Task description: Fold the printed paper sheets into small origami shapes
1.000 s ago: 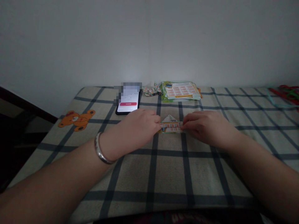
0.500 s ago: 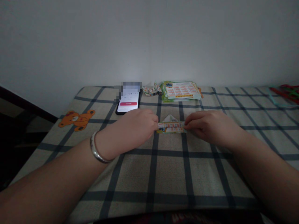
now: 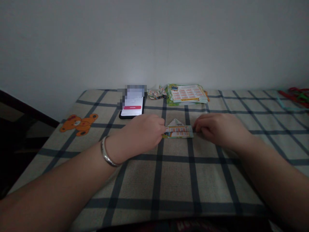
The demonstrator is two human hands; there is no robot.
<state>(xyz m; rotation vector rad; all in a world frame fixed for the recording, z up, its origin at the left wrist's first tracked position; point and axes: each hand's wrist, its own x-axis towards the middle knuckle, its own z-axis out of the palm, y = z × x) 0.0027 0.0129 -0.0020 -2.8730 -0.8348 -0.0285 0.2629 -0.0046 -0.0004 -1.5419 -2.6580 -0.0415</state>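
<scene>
A folded piece of printed paper (image 3: 179, 131) lies on the checked cloth in front of me, with a pale triangular point standing out along its far side and a flat strip along the near side. The fingers of my left hand (image 3: 147, 132) are closed on its left end and cover that corner. Just off the right end is my right hand (image 3: 214, 129), its fingertips drawn together close to the paper's edge with nothing visible in them. A silver bangle (image 3: 107, 151) circles my left wrist.
A phone (image 3: 132, 106) with a lit screen lies behind my left hand. Near the wall are a folded paper shape (image 3: 156, 93) and a stack of printed sheets (image 3: 187, 93). An orange bear cutout (image 3: 79, 124) rests at left; red and green items (image 3: 296, 96) lie far right.
My right hand has slid slightly right, off the paper's right end, uncovering that corner. My left hand has shifted a little to the right over the left end.
</scene>
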